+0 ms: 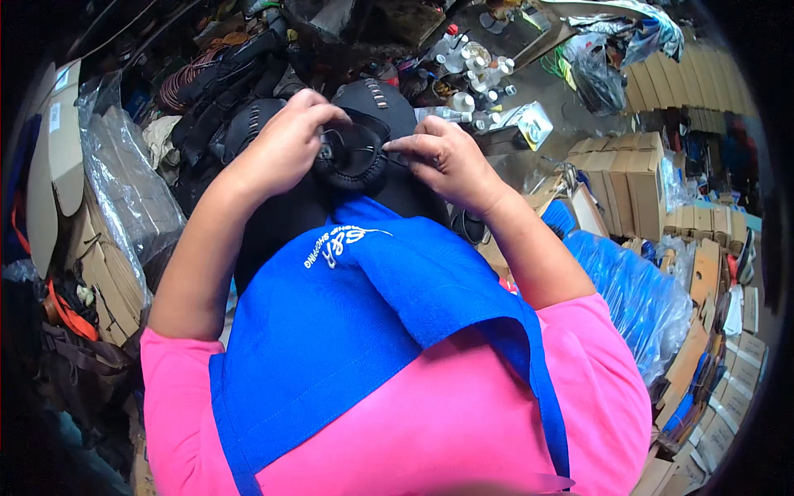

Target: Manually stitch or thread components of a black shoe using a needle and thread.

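A black piece with a curved, ridged rim [364, 175] rests between my knees, just above the blue apron [331, 322]. It looks like a shoe or sandal part, but its exact kind does not show. On its left side my left hand [289, 139] is closed, the thumb and fingertips pinching at its upper edge. From the right, my right hand [451, 157] pinches beside the rim, index finger pointing inward. A tiny bright spot shows at that fingertip; whatever these fingers hold is too small to make out.
White plastic bottles [475, 70] stand on the floor ahead to the right. Stacked cardboard [616, 178] and a blue plastic-wrapped bundle [620, 289] lie at my right. Clear plastic sheeting [128, 165] covers goods at my left. Dark bags and cords [207, 78] are heaped far left.
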A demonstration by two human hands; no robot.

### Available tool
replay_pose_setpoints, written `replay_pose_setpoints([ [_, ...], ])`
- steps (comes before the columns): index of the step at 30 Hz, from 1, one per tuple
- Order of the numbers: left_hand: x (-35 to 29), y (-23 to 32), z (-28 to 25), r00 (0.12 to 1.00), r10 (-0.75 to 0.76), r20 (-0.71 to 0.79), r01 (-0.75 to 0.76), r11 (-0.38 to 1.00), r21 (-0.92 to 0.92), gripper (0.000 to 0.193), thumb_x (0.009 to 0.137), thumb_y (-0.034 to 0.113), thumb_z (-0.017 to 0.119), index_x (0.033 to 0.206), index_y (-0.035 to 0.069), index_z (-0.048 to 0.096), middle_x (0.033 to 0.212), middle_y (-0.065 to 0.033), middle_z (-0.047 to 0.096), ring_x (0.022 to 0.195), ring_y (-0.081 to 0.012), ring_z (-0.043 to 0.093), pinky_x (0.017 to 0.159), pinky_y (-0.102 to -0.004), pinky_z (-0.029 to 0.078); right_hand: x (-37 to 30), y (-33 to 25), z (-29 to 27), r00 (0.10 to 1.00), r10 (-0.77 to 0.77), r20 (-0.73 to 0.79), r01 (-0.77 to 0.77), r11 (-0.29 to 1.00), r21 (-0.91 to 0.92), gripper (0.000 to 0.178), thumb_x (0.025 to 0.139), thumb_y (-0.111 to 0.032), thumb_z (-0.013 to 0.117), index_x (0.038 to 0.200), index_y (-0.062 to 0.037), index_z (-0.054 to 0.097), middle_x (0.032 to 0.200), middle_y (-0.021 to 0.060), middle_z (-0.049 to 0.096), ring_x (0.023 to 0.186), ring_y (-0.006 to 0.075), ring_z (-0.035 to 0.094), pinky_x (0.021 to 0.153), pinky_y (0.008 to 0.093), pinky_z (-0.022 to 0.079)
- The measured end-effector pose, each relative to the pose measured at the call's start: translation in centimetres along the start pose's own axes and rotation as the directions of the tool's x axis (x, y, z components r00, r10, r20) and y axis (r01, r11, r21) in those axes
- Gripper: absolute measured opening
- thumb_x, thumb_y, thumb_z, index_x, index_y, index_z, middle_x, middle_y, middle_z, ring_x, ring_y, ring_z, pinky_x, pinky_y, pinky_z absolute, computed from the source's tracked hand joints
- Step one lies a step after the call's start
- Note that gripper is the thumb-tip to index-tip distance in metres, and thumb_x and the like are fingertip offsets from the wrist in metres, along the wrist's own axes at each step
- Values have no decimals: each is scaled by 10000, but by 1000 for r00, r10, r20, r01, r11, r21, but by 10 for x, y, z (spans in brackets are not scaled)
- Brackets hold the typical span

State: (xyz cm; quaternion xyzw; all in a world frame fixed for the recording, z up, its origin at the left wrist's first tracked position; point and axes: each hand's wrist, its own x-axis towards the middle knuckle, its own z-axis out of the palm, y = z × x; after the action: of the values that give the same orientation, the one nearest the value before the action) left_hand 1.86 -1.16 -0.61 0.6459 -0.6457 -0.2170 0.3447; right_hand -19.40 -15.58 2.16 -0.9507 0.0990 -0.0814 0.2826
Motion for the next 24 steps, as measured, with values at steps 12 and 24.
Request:
replay_pose_setpoints([
  [12, -27, 25, 19, 955, -5, -297, 113, 931, 347, 183, 709, 30, 709, 884, 81, 702, 758, -73, 563, 742, -247, 585, 632, -339, 467, -18, -1, 15, 998, 55, -20, -57, 992, -112, 387, 740, -84, 647, 1107, -206, 678, 816, 58, 542, 790, 239, 552, 730, 371, 410],
  [24, -16, 5, 24, 979, -153, -137, 137, 984, -119, 240, 736, -26, 686, 932, 106, 727, 780, -33, 475, 739, -166, 503, 679, -274, 428, 11, 29, -3, 943, 163, 289, -263, 898, 353, 276, 826, -67, 603, 1037, -204, 718, 855, 57, 534, 845, 195, 533, 795, 296, 439],
])
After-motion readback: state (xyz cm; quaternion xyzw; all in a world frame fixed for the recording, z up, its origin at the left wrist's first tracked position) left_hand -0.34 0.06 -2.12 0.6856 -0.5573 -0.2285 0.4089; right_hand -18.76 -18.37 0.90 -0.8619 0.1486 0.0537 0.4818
